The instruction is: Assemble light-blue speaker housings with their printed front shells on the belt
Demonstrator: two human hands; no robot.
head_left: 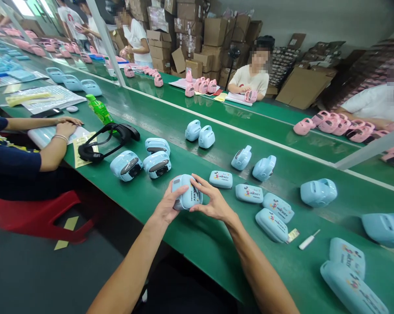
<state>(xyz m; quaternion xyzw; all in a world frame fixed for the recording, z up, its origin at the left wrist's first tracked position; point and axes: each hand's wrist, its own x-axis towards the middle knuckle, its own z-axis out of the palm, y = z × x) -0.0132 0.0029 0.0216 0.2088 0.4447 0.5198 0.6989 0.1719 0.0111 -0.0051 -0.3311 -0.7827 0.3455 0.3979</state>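
Between both hands I hold a light-blue rounded plastic device (pixel 185 198) with a Mickey print on it, just above the green bench near its front edge. My left hand (pixel 168 201) grips its left side, thumb on top. On the right side, the fingers of my right hand (pixel 213 198) curl round the printed part. Left of it lie similar devices with dark glossy panels, one being a blue device (pixel 127 165). To the right are several loose printed covers, such as a blue Mickey cover (pixel 221 179).
A white-handled screwdriver (pixel 308 240) lies right, beside a small label (pixel 293 235). Further left are a black headset (pixel 108 139), a green bottle (pixel 99 109) and a co-worker's arms (pixel 55 150). Other people handle pink devices (pixel 203 85) across the bench. A red stool (pixel 43 213) stands left.
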